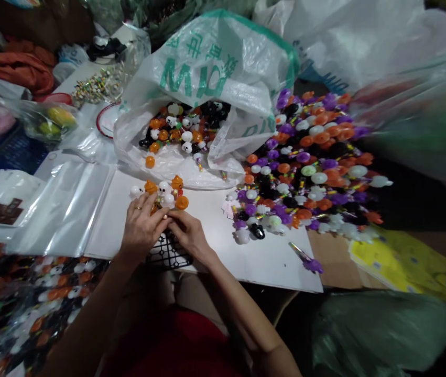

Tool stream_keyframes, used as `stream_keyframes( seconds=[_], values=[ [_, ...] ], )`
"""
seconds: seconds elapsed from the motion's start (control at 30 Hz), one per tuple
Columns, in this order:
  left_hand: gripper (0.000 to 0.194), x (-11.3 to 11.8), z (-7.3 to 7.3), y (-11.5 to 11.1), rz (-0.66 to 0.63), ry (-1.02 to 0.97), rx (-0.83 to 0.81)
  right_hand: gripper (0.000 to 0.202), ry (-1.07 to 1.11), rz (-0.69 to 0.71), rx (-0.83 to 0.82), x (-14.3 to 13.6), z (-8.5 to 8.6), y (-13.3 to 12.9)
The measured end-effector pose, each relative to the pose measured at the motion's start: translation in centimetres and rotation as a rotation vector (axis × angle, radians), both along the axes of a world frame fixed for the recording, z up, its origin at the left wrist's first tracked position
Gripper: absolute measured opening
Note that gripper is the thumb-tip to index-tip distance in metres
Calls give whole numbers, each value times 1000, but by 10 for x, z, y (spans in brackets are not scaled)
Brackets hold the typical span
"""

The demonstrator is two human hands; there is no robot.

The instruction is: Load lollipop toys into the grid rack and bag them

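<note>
My left hand [144,222], with a ring on one finger, curls over the near side of a small group of orange pumpkin figures [182,202] and white skull figures [164,188]. My right hand [191,234] meets it, and the fingertips of both are pressed together around something small that they mostly hide. Directly under the fingers lies a black plastic grid [167,254] near the table's front edge. Part of the grid is covered by my hands.
Behind my hands, a large white plastic bag [223,68] lies with its mouth towards me, spilling similar figures. A heap of purple, orange, black and white pieces [305,167] covers the right side. One loose purple-topped piece [312,265] lies nearer. Clear plastic bags [63,204] lie left.
</note>
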State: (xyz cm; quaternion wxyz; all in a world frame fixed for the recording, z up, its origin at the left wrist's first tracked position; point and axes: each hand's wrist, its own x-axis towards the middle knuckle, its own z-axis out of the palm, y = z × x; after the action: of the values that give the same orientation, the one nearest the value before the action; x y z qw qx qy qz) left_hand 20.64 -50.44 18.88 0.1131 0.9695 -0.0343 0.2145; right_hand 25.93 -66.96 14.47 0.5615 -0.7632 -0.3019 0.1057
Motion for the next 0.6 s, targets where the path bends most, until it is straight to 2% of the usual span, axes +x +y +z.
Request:
stream_keyframes(
  seconds=[0.07,0.1,0.13,0.2,0.27,0.33,0.37,0.4,0.47,0.6],
  values=[
    [22,1,-3,0,6,-25,-5,23,21,-27,-67,25,7,-20],
    [20,2,-3,-1,8,-35,-2,22,14,-83,-139,44,11,-25],
    [19,2,-3,-1,11,-43,8,23,-10,-197,-233,67,15,-25],
    [17,3,-1,-2,18,-48,44,27,-116,-346,-440,120,20,-12],
    [16,4,1,-4,26,-43,86,38,-152,-387,-638,169,24,12],
    [15,5,2,-6,28,-36,106,43,-112,-412,-774,198,26,31],
    [16,5,2,-7,27,-37,105,42,-81,-415,-792,201,27,34],
    [16,5,2,-7,26,-42,103,40,-51,-410,-770,197,26,32],
    [17,6,0,-7,28,-59,97,35,-5,-373,-608,165,25,17],
    [18,7,-1,-6,35,-62,66,24,172,-259,-129,50,12,-19]
  ],
)
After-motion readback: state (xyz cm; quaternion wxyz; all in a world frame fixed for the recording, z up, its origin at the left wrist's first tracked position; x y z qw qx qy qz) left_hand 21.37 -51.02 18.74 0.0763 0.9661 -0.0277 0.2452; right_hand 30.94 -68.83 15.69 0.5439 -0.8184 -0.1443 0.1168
